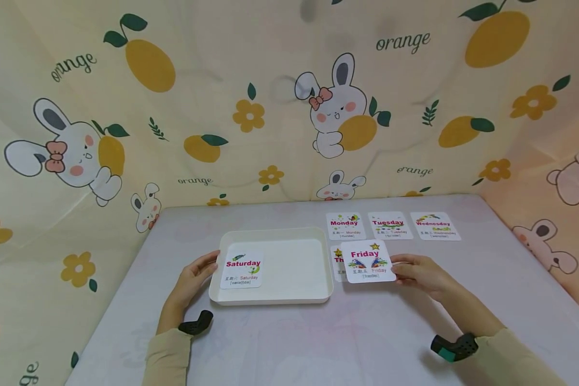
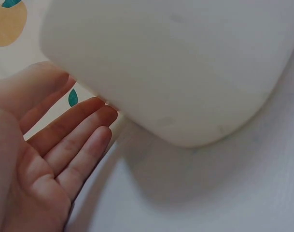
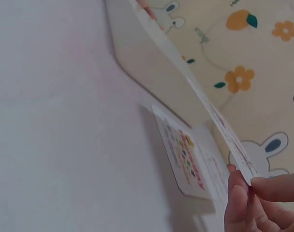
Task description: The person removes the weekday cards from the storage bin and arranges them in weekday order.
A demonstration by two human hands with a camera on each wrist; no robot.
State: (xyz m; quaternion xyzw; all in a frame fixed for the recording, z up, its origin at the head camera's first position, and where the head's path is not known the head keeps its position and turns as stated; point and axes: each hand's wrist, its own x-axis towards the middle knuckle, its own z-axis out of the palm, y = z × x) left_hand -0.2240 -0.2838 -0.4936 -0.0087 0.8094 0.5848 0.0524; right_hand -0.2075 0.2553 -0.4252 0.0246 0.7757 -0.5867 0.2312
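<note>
My right hand pinches the white "Friday" card by its right edge, thumb on one face and fingers on the other. That card is raised above the table and overlaps the "Thursday" card, of which only "Th" shows in the head view. My left hand is at the left side of a white tray, its fairly straight fingers touching the tray's outer edge. Inside the tray, at its left end, lies the "Saturday" card.
Behind the raised card, a row holds the "Monday" card, "Tuesday" card and "Wednesday" card. They lie flat on the pale table. A cloth backdrop printed with rabbits and oranges stands behind and at both sides.
</note>
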